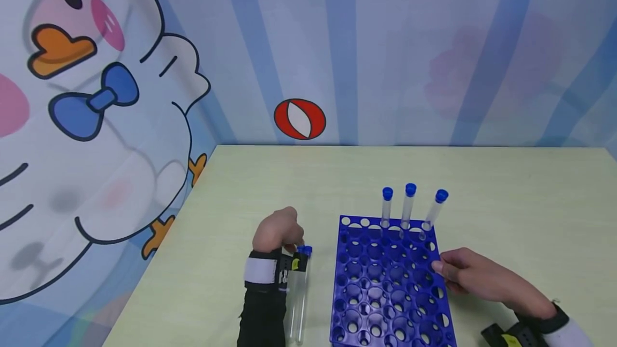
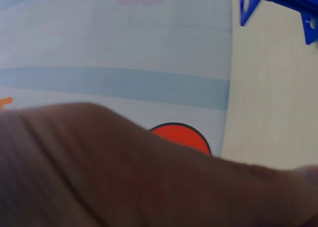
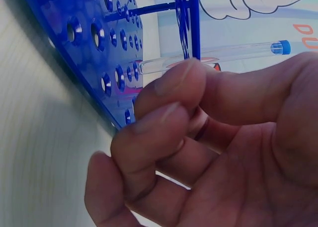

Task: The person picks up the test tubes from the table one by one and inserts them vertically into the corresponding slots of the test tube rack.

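Clear tubes [image 1: 300, 304] lie lengthwise, blue caps [image 1: 306, 250] pointing away.

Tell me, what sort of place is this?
Probably a small indoor setup for tabletop practice rather than a working laboratory, though I can't be certain. A cartoon-printed backdrop rises behind a pale table, where a blue rack holds three capped tubes.

Black left sleeve [image 1: 262, 317], white left wristband [image 1: 260, 270], white right wristband [image 1: 569, 333], black wrist cameras [image 1: 302, 265] with yellow patches [image 1: 295, 264]
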Available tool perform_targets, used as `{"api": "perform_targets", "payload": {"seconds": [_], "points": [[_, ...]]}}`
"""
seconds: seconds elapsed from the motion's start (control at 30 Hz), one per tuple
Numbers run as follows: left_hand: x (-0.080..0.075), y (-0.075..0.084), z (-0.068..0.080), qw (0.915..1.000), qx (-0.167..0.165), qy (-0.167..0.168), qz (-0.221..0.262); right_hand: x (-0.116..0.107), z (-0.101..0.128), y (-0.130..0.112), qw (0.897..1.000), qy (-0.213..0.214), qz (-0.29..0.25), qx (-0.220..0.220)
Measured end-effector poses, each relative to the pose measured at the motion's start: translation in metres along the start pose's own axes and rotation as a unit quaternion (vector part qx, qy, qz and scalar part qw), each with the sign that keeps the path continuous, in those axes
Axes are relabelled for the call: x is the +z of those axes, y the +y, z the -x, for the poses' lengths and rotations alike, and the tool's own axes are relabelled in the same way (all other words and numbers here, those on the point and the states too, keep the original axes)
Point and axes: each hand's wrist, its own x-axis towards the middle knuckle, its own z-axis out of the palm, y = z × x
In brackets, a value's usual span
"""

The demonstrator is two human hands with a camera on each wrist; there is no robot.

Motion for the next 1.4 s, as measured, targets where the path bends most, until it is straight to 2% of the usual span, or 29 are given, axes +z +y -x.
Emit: {"api": "perform_targets", "payload": {"seconds": [0.2,0.47,0.73,0.93,1.07,1.2,1.3,1.4], "points": [[0.006,-0.006,-0.010,0.9997,-0.025,-0.009,0.002,0.000,0.000,-0.001,1.000,-0.004,-0.008,0.014],[0.014,-0.011,-0.017,0.9982,-0.018,-0.021,-0.054,0.000,-0.001,-0.001,0.999,0.002,-0.016,0.034],[0.016,-0.014,-0.021,0.9990,-0.009,-0.025,-0.035,-0.001,-0.002,0.000,0.999,0.005,-0.012,0.037],[0.013,-0.012,-0.017,0.9998,-0.014,0.001,-0.017,-0.001,-0.002,-0.001,0.999,0.007,-0.009,0.038],[0.007,-0.008,-0.010,0.9996,-0.019,0.013,0.016,-0.001,-0.002,-0.001,0.999,0.006,-0.010,0.036],[-0.001,-0.003,0.000,0.9987,0.001,0.034,0.037,-0.001,-0.001,-0.001,0.999,0.005,-0.008,0.033],[-0.008,0.002,0.009,0.9970,0.024,0.069,0.027,-0.001,-0.001,0.000,0.999,0.005,-0.006,0.031],[-0.014,0.007,0.018,0.9914,0.052,0.119,0.015,0.000,-0.001,0.001,0.999,0.006,-0.005,0.032]]}}
